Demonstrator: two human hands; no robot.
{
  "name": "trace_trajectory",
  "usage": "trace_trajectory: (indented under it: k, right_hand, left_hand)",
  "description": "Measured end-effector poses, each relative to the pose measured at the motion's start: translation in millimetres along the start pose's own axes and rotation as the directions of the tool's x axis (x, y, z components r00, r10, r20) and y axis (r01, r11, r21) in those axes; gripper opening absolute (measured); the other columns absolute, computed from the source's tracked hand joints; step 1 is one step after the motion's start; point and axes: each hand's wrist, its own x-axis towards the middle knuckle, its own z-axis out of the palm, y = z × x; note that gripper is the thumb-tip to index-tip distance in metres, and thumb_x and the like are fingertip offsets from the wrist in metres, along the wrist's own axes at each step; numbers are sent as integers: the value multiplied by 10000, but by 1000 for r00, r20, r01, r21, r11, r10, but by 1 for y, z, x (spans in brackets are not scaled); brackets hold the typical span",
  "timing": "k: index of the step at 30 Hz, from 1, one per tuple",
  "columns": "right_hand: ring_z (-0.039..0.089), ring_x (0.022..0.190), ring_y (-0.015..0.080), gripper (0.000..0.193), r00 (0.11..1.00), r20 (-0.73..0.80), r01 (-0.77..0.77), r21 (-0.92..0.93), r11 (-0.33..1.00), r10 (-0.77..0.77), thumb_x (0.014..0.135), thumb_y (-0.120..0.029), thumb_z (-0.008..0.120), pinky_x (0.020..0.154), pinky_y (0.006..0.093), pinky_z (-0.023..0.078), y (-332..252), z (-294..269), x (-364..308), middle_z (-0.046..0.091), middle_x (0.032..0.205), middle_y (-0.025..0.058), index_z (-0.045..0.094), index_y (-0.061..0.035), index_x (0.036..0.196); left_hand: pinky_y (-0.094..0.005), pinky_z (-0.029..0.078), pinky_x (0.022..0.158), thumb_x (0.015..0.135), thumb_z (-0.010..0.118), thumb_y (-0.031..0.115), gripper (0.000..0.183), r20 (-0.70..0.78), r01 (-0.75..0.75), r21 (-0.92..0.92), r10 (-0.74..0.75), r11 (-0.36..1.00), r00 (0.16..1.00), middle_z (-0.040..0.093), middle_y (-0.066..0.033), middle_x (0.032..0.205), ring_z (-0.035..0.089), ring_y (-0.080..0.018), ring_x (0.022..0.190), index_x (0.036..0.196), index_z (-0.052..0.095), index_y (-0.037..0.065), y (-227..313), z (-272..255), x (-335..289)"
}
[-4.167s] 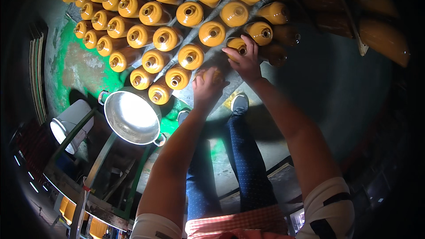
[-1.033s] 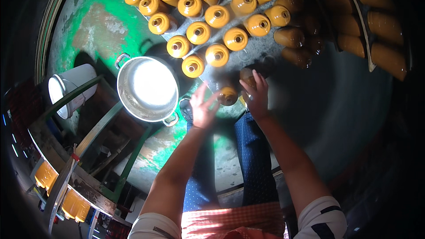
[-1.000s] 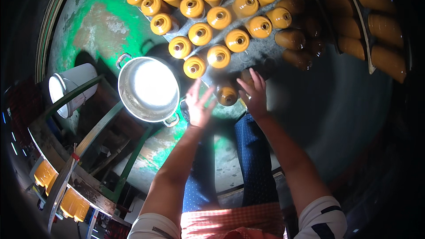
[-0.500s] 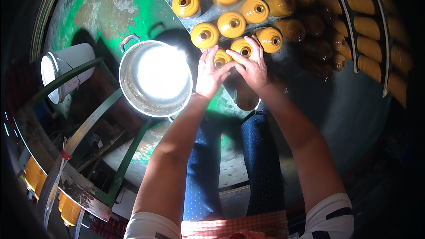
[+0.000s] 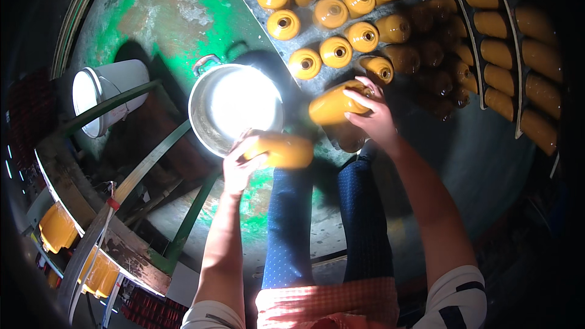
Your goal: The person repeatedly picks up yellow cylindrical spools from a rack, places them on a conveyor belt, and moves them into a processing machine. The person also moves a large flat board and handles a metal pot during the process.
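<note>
My left hand (image 5: 239,157) grips a glossy yellow-orange bottle (image 5: 285,150) near its neck end, the bottle lying sideways in the air with its base to the right. It is blurred, just off the near right rim of a metal pot (image 5: 196,111). My right hand (image 5: 376,116) is closed round the neck end of a second yellow bottle (image 5: 332,105), tilted with its base to the left. That one is in the air beside the standing yellow bottles (image 5: 336,52), which have rounded shoulders and small dark mouths. The pot's inside is washed out by glare.
Bottles stand in rows on a grey board (image 5: 268,49) at the far right; more lie in shadow and on racks (image 5: 487,42) further right. A white bucket (image 5: 125,85) lies tipped at the left, behind a green metal frame (image 5: 173,225). The floor (image 5: 140,24) is patchy green.
Both hands have lifted a bottle each from the near end of the standing group. The left one moved left and nearer to the pot; the right one swung slightly right and nearer, tilting its bottle.
</note>
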Motion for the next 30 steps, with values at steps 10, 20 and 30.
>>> trace_trajectory:
  k: [10, 20, 30]
  right_hand:
    - [550, 1258, 276, 613, 713, 700, -699, 714, -46, 36, 950, -202, 474, 1094, 387, 397, -45, 92, -34, 580, 1345, 231, 339, 27, 1503]
    - [661, 1028, 240, 424, 649, 760, -680, 574, -455, -11, 992, -340, 518, 917, 418, 535, -97, 220, -34, 673, 1134, 116, 534, -74, 1321]
    - [655, 1037, 246, 460, 726, 626, -619, 412, -668, -287, 974, -410, 505, 904, 425, 541, -136, 225, -18, 657, 1171, 121, 541, -107, 1319]
  left_hand:
    - [-500, 549, 747, 842, 570, 514, 469, -9, 339, -621, -439, 707, 899, 628, -265, 1127, 644, -405, 890, 1140, 631, 157, -52, -109, -56]
    - [-464, 533, 521, 932, 513, 574, 526, 302, 323, -936, -152, 141, 941, 559, -386, 1153, 625, -485, 676, 1257, 609, 172, -85, -129, -24]
    - [-490, 582, 754, 1006, 458, 492, 543, 408, 409, -912, 38, -23, 912, 490, -391, 1263, 626, -526, 907, 1400, 507, 122, -95, -136, -17]
